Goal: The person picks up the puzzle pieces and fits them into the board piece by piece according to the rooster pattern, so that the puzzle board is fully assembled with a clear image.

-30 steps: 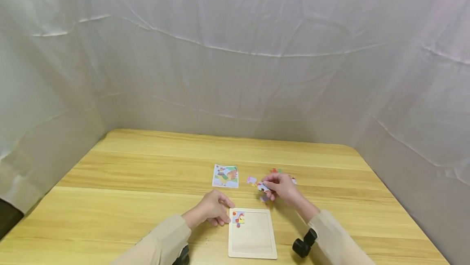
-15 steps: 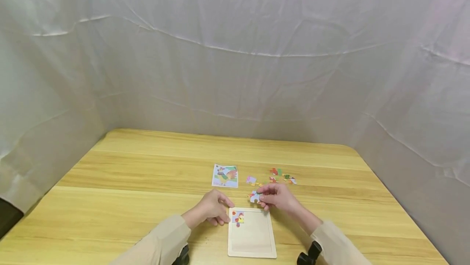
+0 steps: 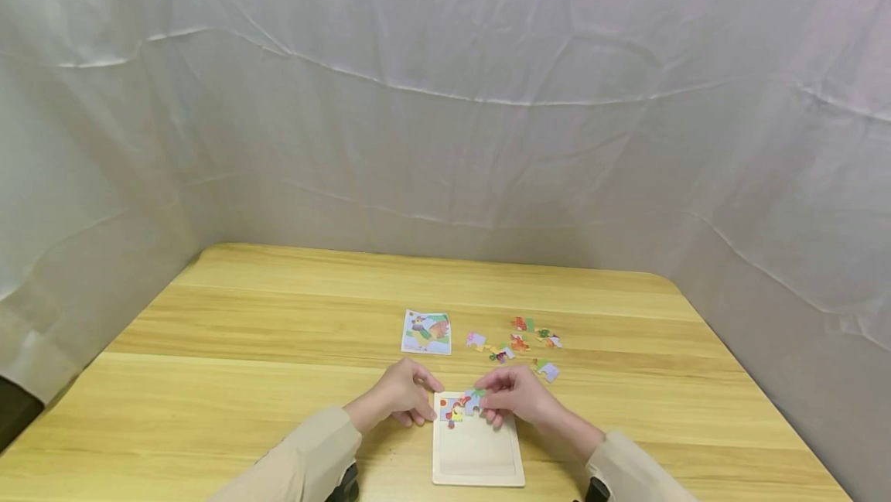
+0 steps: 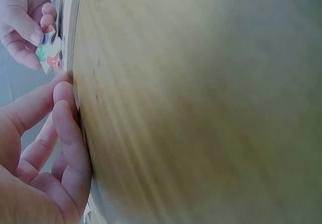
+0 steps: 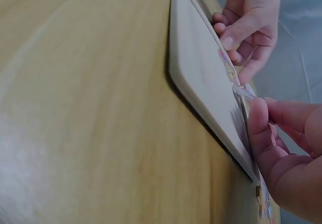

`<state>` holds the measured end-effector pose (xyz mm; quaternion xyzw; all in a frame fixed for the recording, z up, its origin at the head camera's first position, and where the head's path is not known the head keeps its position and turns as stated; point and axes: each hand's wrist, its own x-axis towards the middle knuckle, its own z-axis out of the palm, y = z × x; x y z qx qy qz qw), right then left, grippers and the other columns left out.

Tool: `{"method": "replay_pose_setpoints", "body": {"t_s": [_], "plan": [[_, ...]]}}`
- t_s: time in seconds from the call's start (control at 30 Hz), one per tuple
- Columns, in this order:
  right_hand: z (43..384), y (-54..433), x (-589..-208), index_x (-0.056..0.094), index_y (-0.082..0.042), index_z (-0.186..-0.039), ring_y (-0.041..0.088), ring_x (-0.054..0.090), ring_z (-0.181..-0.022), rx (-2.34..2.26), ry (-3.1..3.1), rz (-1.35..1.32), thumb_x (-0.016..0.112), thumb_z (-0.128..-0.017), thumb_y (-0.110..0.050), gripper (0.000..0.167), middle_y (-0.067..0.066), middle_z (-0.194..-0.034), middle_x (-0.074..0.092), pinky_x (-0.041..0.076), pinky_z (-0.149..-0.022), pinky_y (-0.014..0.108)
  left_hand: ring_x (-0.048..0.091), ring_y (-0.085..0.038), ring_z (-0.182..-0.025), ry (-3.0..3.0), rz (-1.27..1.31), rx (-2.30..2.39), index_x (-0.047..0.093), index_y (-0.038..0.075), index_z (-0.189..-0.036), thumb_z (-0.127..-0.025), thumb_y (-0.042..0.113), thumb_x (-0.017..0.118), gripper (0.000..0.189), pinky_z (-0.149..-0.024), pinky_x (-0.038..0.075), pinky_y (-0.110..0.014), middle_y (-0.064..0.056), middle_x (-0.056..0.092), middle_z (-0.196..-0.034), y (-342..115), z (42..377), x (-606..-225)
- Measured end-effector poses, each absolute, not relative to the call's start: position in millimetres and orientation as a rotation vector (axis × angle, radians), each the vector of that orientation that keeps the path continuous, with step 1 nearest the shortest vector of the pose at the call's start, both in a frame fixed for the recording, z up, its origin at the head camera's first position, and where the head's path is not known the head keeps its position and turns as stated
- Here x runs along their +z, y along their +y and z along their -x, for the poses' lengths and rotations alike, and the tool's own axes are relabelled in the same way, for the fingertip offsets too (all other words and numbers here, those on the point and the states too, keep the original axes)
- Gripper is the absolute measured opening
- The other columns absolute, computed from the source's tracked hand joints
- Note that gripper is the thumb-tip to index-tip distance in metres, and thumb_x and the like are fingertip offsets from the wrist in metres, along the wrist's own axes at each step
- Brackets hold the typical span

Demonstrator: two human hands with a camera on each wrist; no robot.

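Note:
My right hand (image 3: 518,395) pinches a light-blue jigsaw piece (image 3: 473,403) with green and red marks between thumb and fingers. It holds the piece over the upper part of the pale wooden puzzle tray (image 3: 478,480), just right of the joined pieces (image 3: 452,411) in the upper left corner. In the left wrist view the held piece (image 4: 49,50) is tilted. My left hand (image 3: 404,394) rests against the tray's left edge near that corner, its fingertips touching the rim. The right wrist view shows the held piece (image 5: 244,92) nearly edge-on; whether it touches the tray cannot be told.
Several loose jigsaw pieces (image 3: 519,343) lie beyond the tray and to its right; one blue-and-green piece (image 3: 547,370) is nearest the right hand. A square picture card (image 3: 427,332) of a hen lies behind the left hand. Grey cloth (image 3: 445,138) surrounds the wooden table (image 3: 278,378).
My right hand has carried the jigsaw piece from the loose pieces toward me and left, over the tray's upper part. My left hand has stayed at the tray's left edge.

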<state>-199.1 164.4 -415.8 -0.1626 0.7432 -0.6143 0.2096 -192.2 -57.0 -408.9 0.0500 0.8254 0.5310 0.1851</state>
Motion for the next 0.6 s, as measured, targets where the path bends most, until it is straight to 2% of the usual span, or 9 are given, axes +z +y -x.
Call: {"method": "replay_pose_setpoints", "body": {"t_s": [0.33,0.6], "plan": [[195,157,-418,0.060,0.013,-0.093,0.009,0.051,-0.044,-1.593,2.243,0.503,0.063,-0.076,0.008,0.017,0.006,-0.061,0.055,0.047,-0.041,0.022,0.052,-0.009,-0.040,2.332,-0.125,1.485,0.065,0.002,-0.088,-0.063,-0.010,0.074,0.030,-0.038,0.044,-0.022,-0.007,0.058,-0.065,-56,192,-408],[189,153,-409,0.061,0.011,-0.089,0.012,0.050,-0.043,-1.461,2.386,0.579,0.063,-0.076,0.009,0.014,0.007,-0.061,0.055,0.047,-0.039,0.025,0.052,-0.009,-0.040,2.329,-0.126,1.485,0.065,0.002,-0.088,-0.063,-0.010,0.074,0.030,-0.038,0.045,-0.021,-0.007,0.057,-0.066,-57,192,-408]]}}
